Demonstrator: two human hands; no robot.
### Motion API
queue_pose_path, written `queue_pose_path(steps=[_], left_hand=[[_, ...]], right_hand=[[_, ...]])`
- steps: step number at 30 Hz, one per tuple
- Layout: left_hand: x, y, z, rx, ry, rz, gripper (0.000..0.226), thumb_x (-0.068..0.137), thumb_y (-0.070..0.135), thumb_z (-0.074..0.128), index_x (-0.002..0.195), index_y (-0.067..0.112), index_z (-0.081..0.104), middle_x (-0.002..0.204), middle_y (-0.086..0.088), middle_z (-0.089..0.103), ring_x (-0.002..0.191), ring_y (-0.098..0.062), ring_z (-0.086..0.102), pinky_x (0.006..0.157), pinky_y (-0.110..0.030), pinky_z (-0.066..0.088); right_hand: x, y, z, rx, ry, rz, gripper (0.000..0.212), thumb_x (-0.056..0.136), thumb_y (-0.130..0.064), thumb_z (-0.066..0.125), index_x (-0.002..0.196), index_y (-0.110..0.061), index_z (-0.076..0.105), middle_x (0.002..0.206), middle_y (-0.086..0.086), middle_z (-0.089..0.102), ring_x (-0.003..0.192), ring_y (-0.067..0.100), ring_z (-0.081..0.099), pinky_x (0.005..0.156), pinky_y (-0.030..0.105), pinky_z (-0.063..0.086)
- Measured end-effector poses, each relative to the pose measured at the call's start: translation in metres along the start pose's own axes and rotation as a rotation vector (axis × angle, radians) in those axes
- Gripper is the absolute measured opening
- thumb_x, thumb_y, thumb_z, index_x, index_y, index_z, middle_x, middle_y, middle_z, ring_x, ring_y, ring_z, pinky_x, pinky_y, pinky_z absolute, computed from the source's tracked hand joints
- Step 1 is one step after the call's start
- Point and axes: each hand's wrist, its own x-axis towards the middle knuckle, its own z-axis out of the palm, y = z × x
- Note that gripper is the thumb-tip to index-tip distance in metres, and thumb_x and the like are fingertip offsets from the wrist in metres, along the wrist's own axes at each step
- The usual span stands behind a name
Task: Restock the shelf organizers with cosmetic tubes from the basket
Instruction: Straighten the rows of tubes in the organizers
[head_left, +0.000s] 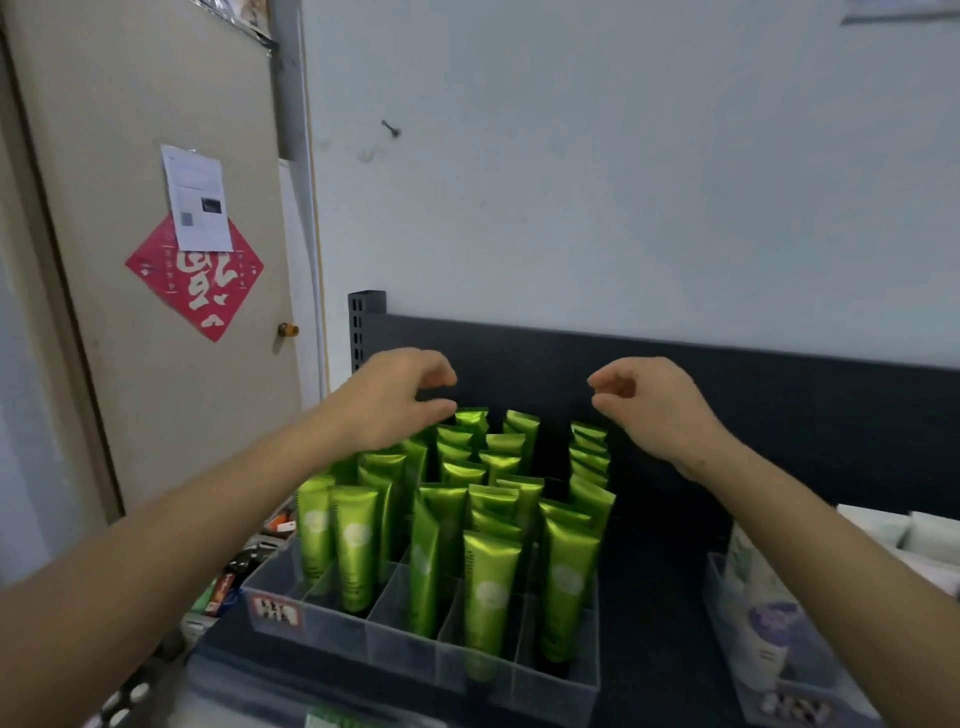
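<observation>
Several shiny green cosmetic tubes (488, 587) stand cap-down in rows inside a clear divided organizer (556, 686) on a dark shelf. My left hand (395, 400) hovers over the back left rows, fingers loosely curled and holding nothing, with its lower fingers just above a tube top. My right hand (649, 405) hangs above the back right rows, also loosely curled and holding nothing. The basket is not visible.
A second clear organizer (727, 597) with white and purple tubes stands at the right. The shelf's dark back panel (727, 374) rises behind the tubes, with a slotted upright post (366, 327) at its left. A door (156, 260) and cluttered small items (244, 566) lie left.
</observation>
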Motion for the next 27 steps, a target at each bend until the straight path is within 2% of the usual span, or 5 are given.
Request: queue_pose_path(steps=[2,6,14,21,27], left_hand=[[0.026,0.013,0.01,0.087,-0.058,0.086,0.027,0.089,0.028,0.061,0.114,0.017,0.063,0.11,0.005,0.062,0.101,-0.011,0.057,0.083,-0.021,0.04],[0.073,0.011,0.037,0.196,-0.204,0.199,0.022,0.089,0.023,0.06,0.11,0.019,0.065,0.109,0.002,0.064,0.101,-0.017,0.059,0.086,-0.031,0.047],[0.132,-0.008,0.072,0.321,-0.47,0.4,0.028,0.082,0.015,0.068,0.111,0.018,0.064,0.11,0.002,0.064,0.101,-0.018,0.059,0.086,-0.039,0.051],[0.136,-0.015,0.097,0.338,-0.494,0.52,0.018,0.087,0.021,0.062,0.103,0.015,0.068,0.106,0.001,0.064,0.098,-0.019,0.058,0.082,-0.037,0.051],[0.143,-0.012,0.102,0.301,-0.403,0.451,0.01,0.084,0.026,0.065,0.087,0.018,0.069,0.092,0.001,0.068,0.087,-0.019,0.062,0.071,-0.035,0.053]], right_hand=[[0.012,0.008,-0.004,-0.105,-0.04,0.026,0.023,0.088,-0.015,0.062,0.11,-0.016,0.067,0.099,-0.001,0.064,0.093,0.013,0.057,0.08,0.022,0.039],[0.025,0.024,0.001,-0.265,-0.138,0.069,0.029,0.088,-0.016,0.062,0.117,-0.013,0.064,0.112,0.004,0.066,0.105,0.019,0.059,0.084,0.022,0.04],[0.043,0.05,0.024,-0.252,-0.171,0.194,0.029,0.083,-0.027,0.069,0.11,-0.015,0.068,0.107,0.002,0.068,0.101,0.017,0.061,0.082,0.021,0.042],[0.043,0.054,0.039,-0.259,-0.11,0.255,0.022,0.083,-0.029,0.07,0.1,-0.015,0.07,0.099,0.002,0.07,0.096,0.017,0.062,0.083,0.024,0.046],[0.044,0.054,0.035,-0.255,-0.071,0.261,0.017,0.083,-0.028,0.069,0.095,-0.016,0.072,0.094,0.001,0.071,0.085,0.013,0.059,0.074,0.022,0.041]])
